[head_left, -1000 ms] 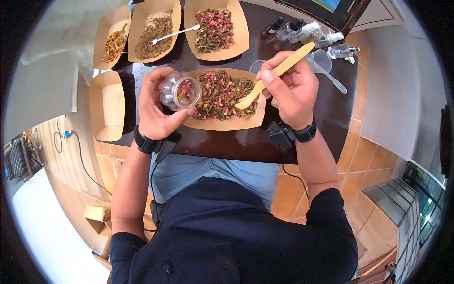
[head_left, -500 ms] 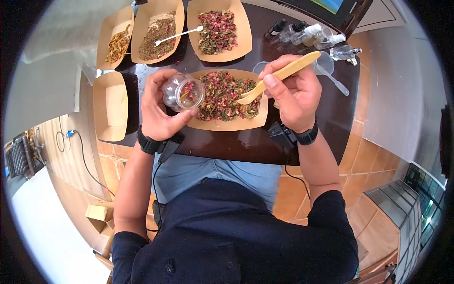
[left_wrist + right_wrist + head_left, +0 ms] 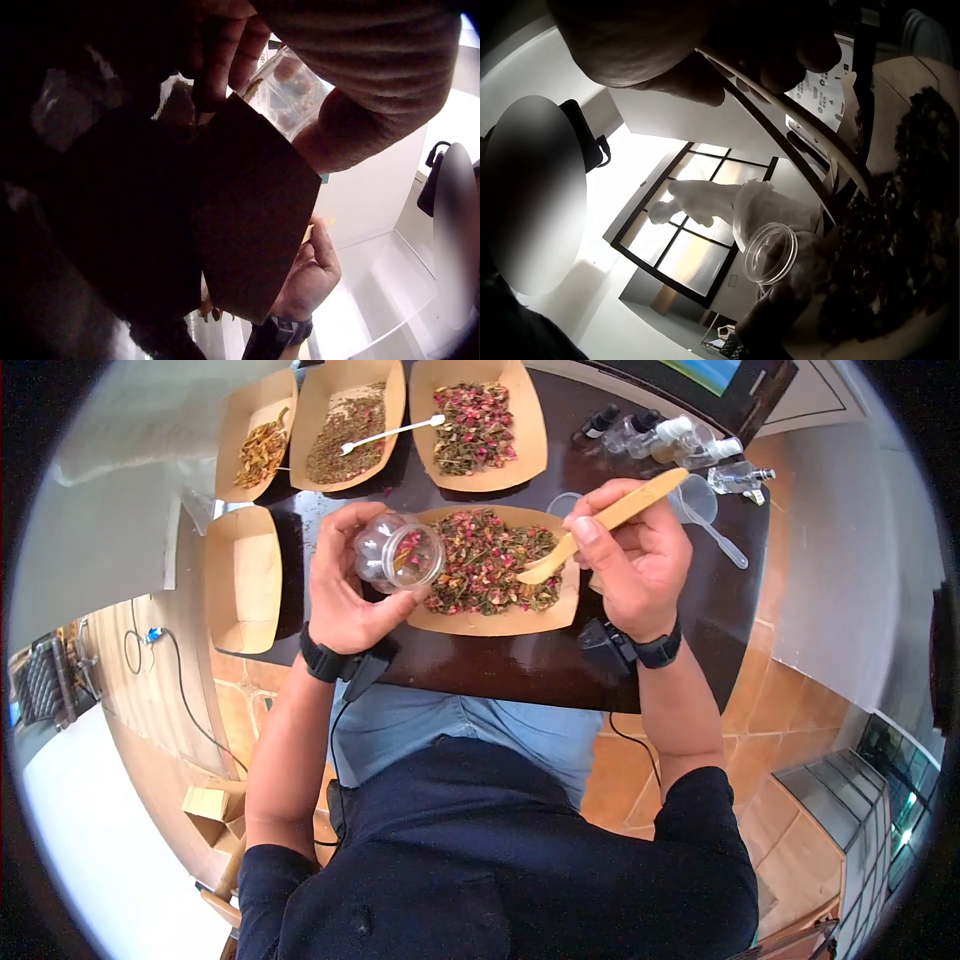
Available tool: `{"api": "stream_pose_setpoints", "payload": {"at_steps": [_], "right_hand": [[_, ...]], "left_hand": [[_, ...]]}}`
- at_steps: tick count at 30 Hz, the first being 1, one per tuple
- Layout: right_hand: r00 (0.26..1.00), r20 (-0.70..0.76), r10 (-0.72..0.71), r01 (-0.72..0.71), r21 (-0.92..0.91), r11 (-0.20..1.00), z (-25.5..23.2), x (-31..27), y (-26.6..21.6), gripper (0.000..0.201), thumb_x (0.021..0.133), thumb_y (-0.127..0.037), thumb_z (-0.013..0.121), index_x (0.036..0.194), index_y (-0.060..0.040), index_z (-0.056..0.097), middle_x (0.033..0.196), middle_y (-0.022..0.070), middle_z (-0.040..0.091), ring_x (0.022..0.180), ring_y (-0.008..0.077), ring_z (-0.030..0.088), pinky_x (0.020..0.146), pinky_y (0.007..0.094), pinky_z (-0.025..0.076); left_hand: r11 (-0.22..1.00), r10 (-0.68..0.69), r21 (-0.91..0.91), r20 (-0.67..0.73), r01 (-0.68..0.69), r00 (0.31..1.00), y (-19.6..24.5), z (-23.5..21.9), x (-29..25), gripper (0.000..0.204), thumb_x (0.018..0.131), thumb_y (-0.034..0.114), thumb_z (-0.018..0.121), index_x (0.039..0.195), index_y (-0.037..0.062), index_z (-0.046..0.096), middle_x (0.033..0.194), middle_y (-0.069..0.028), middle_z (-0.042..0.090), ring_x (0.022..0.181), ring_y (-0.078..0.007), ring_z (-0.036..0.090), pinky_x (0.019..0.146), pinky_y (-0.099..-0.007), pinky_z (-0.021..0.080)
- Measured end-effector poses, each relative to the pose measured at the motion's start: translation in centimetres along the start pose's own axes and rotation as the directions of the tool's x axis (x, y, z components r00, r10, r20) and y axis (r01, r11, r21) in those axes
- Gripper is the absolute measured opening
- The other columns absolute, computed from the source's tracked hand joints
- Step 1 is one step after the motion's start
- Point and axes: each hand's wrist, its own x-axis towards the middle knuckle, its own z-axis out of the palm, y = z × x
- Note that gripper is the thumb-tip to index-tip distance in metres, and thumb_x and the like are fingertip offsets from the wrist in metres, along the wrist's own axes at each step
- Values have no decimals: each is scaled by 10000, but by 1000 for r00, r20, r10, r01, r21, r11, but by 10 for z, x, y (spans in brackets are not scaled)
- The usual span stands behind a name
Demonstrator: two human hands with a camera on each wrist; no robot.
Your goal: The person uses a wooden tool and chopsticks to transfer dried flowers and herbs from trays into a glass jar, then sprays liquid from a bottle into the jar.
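My left hand (image 3: 345,595) grips a clear, ribbed plastic jar (image 3: 372,552) by its side, its open mouth tilted rightward. A few red and yellowish dried bits show inside. In my right hand (image 3: 645,565) I hold bamboo tongs (image 3: 630,505) between thumb and fingers. Their two arms (image 3: 810,120) reach down to the dried flower mix in the right wrist view. In the head view the tips overlap the mix (image 3: 485,560) of red petals and green leaves. It lies in a brown paper tray (image 3: 495,625) beneath both hands. The left wrist view is mostly dark.
Behind stand three paper trays: yellowish dried pieces (image 3: 262,452), brown bits (image 3: 335,455) with a white plastic stick (image 3: 390,435) across them, and another flower mix (image 3: 475,425). A bare paper tray (image 3: 245,580) lies left. Small bottles (image 3: 670,435) and a plastic funnel (image 3: 700,500) occupy the back right.
The whole head view has shifted slightly, with everything sliding a little rightward. Both hands keep their holds on the jar and the tongs, and the tong tips stay over the mix.
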Motion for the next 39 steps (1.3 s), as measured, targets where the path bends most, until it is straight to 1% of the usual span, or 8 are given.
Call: {"api": "stream_pose_setpoints", "payload": {"at_steps": [11,13,19,25,28,32,37,39], "right_hand": [[999,21,-44,42,91,995,-3,3,6,173,1049,-64,715,1188,5,640,1021,49,713,841,66,627,749,228,520],[1000,13,-27,26,82,996,-3,2,5,176,1046,-59,720,1194,-1,644,1014,38,705,842,64,625,740,227,514],[998,2,-62,61,60,996,-3,3,8,194,1037,-54,737,1204,-10,648,1011,26,698,825,58,615,716,230,510],[997,8,-77,77,14,997,-5,3,7,198,1048,-63,725,1220,-5,647,1027,42,713,827,63,615,719,236,511],[997,-25,-68,70,115,991,-2,2,6,219,1057,-82,721,1245,2,643,1035,49,720,834,66,618,737,235,510],[997,4,-74,74,80,994,-5,3,6,221,1061,-113,731,1235,6,663,1014,40,719,847,66,616,755,229,498],[989,-33,-147,136,-229,964,-15,3,6,160,1040,-116,759,1107,19,707,962,32,727,818,69,606,740,235,495],[987,-30,-160,149,-236,960,-17,5,7,155,1040,-114,757,1097,22,707,956,33,732,806,74,616,735,239,501]], "left_hand": [[999,-2,-44,-10,2,1000,2,1,0,854,738,87,943,1447,-22,480,1318,-130,636,1215,-203,672,1089,-360,539],[999,-38,-12,6,38,999,3,0,-1,857,750,194,932,1445,-15,475,1352,-135,601,1264,-224,632,1115,-378,519],[999,20,-29,3,-19,1000,1,0,0,833,744,61,908,1450,-25,475,1344,-142,628,1226,-215,670,1092,-375,546],[999,-27,-21,-1,27,1000,5,1,0,834,741,57,902,1447,-19,464,1341,-144,628,1230,-217,671,1098,-379,541],[999,-13,-53,10,13,1000,1,0,1,840,735,70,916,1438,-17,464,1319,-139,634,1220,-215,675,1088,-372,546],[999,-28,-31,7,28,1000,5,-1,1,847,727,77,920,1437,-22,470,1306,-143,640,1222,-218,679,1086,-366,546],[998,-57,-37,-16,56,998,6,1,1,846,711,76,924,1430,-30,491,1302,-142,637,1216,-219,681,1077,-366,552],[999,-47,-19,-16,47,999,6,0,1,842,707,77,925,1425,-32,500,1304,-140,636,1216,-219,681,1078,-367,552]]}}
